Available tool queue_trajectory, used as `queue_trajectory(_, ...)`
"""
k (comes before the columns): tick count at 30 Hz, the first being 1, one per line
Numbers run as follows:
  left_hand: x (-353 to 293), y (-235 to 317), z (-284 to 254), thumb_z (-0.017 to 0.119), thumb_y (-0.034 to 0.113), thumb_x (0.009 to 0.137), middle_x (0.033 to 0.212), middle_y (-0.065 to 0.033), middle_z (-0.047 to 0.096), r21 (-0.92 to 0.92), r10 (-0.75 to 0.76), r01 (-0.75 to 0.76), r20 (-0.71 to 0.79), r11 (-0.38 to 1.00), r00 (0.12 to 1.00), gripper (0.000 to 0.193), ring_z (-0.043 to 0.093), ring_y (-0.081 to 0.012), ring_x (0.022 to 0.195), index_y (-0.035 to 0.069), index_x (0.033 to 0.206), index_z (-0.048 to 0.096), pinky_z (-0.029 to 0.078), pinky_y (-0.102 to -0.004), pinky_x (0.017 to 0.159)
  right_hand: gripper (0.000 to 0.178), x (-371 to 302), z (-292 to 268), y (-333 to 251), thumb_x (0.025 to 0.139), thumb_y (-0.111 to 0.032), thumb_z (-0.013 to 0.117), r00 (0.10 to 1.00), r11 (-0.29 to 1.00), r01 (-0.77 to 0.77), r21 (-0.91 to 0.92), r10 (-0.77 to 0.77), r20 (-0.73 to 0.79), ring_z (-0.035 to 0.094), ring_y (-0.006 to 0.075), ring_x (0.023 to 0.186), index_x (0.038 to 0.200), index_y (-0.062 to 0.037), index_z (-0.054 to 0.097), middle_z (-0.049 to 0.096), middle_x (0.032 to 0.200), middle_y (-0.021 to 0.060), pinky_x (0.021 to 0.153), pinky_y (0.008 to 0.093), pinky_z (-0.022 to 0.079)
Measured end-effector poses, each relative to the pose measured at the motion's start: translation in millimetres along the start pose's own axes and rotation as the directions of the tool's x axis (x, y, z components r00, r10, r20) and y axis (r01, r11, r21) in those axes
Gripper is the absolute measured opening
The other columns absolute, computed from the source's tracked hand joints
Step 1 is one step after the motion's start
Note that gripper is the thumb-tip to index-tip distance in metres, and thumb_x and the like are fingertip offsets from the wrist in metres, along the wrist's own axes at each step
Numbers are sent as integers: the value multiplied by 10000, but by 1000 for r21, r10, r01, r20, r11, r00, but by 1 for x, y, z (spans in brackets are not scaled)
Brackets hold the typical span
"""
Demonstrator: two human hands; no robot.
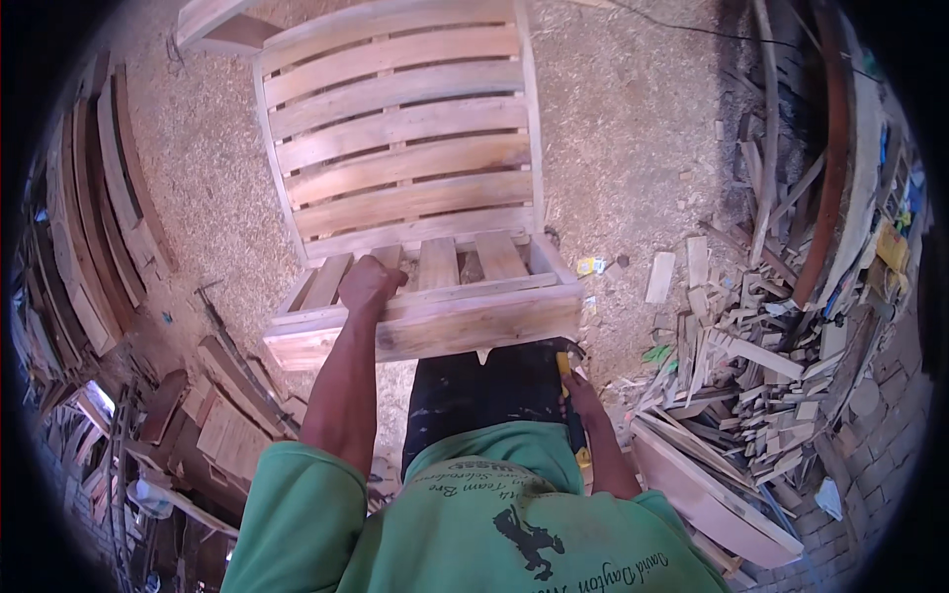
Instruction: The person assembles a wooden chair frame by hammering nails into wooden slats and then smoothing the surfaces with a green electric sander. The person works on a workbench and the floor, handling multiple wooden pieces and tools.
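Observation:
A slatted wooden bed frame (405,150) stretches away from me, with its slatted end panel (465,321) standing nearest my legs. My left hand (368,284) is closed at the top of this end panel, beside one of its short upright slats; its fingertips are partly hidden. Down by my right thigh, my right hand (587,403) is wrapped around a hammer (564,364) with a yellow and black handle. The hammer's dark head shows just above the hand, close to the panel's right corner, and the yellow handle end sticks out below.
Offcuts (771,395) lie heaped on the right, beside long boards (712,489). More planks (94,217) lean along the left side. Sawdust and shavings cover the floor (633,128). Another wooden piece (222,22) touches the frame's far left corner.

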State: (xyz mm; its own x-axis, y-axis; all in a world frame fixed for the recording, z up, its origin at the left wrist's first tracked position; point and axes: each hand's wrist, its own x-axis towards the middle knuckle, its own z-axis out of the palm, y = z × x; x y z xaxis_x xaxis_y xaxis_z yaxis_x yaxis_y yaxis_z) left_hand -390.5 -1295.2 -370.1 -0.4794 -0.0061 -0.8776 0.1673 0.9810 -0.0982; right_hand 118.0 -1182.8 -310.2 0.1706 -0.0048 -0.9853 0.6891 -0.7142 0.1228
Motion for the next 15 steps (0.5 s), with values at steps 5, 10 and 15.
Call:
queue_trajectory(5, 10, -10, 9, 838, 462, 744, 1061, -178, 816, -6, 72, -71, 52, 997, 996, 481, 788, -363, 978, 79, 1035, 829, 607, -483, 866, 390, -13, -23, -15, 1099, -400, 645, 995, 991, 94, 98, -91, -35, 590, 140, 532, 1421, -183, 605, 614, 719, 17, 495, 326, 529)
queue_trajectory(10, 76, -77, 88, 733, 501, 902, 849, -79, 753, 14, 115, -114, -16, 993, 993, 365, 743, -218, 816, 140, 900, 783, 595, -434, 782, 333, -36, -96, -21, 1094, -367, 661, 969, 968, 247, 43, -245, -43, 619, 166, 555, 1244, -76, 600, 641, 726, 51, 504, 345, 538)
queue_trajectory(15, -73, 38, -19, 831, 357, 752, 740, -143, 734, -105, 3, -26, -218, 994, 976, 432, 758, -339, 839, 51, 1031, 709, 608, -500, 775, 495, -18, -171, 27, 1072, -432, 675, 902, 913, 407, -11, -404, -151, 700, 191, 698, 1383, -47, 674, 735, 870, 92, 659, 375, 577)
